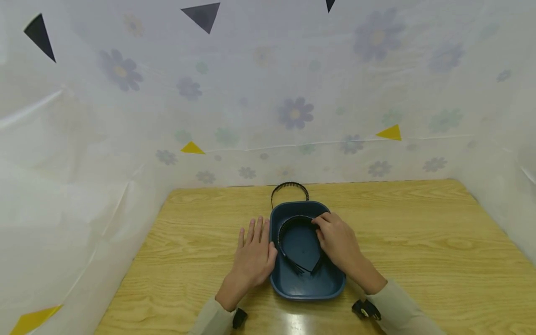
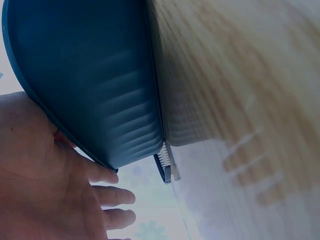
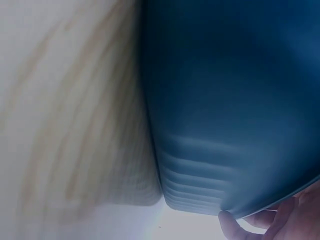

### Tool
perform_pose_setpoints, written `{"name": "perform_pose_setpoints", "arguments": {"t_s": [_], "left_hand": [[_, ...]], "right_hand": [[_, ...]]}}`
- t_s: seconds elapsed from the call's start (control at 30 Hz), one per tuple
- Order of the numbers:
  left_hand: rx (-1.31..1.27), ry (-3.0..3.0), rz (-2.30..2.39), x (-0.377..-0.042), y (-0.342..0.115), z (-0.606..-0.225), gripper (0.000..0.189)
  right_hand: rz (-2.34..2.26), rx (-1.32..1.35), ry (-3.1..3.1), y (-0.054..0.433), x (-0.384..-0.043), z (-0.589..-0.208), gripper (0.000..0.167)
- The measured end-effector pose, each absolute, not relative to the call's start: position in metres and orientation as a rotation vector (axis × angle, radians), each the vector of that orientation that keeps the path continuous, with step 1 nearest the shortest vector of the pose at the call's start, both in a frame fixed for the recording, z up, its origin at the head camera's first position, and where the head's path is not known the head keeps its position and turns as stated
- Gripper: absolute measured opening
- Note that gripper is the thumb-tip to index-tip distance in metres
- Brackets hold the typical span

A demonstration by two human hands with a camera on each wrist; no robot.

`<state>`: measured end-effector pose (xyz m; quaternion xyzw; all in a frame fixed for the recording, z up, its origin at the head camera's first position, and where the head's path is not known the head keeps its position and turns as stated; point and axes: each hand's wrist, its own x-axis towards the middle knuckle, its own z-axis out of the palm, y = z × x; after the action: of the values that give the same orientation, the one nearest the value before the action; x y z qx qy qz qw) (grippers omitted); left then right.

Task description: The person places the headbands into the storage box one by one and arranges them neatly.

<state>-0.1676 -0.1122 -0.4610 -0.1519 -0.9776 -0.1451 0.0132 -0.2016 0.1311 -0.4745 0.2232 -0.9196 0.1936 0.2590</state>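
A dark blue plastic basin (image 1: 307, 289) sits on the wooden table. Inside it is a thin black headband (image 1: 281, 235), its narrow ends converging toward the near side. My right hand (image 1: 340, 243) reaches over the basin's right rim and pinches the headband at its upper right; part of the band is hidden behind the fingers. Along the left rim lies my left hand (image 1: 253, 258), fingers straight, thumb side against the basin. The left wrist view shows its extended fingers (image 2: 117, 196) beside the basin wall (image 2: 100, 75). In the right wrist view, curled fingers (image 3: 282, 220) show at the rim.
Just beyond the basin's far edge stands a second black headband (image 1: 290, 184) with comb teeth. The wooden tabletop (image 1: 418, 232) spreads to both sides. White flower-printed sheeting (image 1: 259, 93) surrounds it at the back and sides, with black and yellow triangles on it.
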Motion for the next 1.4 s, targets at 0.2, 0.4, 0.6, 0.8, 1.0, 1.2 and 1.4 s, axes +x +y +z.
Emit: {"name": "perform_pose_setpoints", "arguments": {"t_s": [0.2,0.4,0.6,0.8,1.0,1.2,1.4], "left_hand": [[-0.475,-3.039,-0.447,-0.167,-0.112,-0.461,0.061],[-0.48,-3.037,-0.45,-0.167,-0.112,-0.461,0.061],[-0.478,-3.04,-0.458,-0.167,-0.113,-0.461,0.061],[-0.487,-3.039,-0.453,-0.167,-0.113,-0.461,0.061],[-0.495,-3.046,-0.467,-0.167,-0.112,-0.46,0.061],[-0.498,-3.028,-0.471,-0.168,-0.112,-0.46,0.061],[-0.492,-3.02,-0.466,-0.167,-0.112,-0.461,0.061]], "right_hand": [[0.533,0.624,-2.464,0.132,-0.202,-0.475,0.021],[0.558,0.621,-2.488,0.134,-0.2,-0.471,0.022],[0.579,0.617,-2.523,0.134,-0.199,-0.467,0.022],[0.646,0.609,-2.555,0.137,-0.2,-0.461,0.021],[0.763,0.613,-2.581,0.144,-0.201,-0.449,0.019],[0.851,0.637,-2.608,0.148,-0.208,-0.43,0.02],[0.902,0.688,-2.607,0.151,-0.222,-0.407,0.028]]}}
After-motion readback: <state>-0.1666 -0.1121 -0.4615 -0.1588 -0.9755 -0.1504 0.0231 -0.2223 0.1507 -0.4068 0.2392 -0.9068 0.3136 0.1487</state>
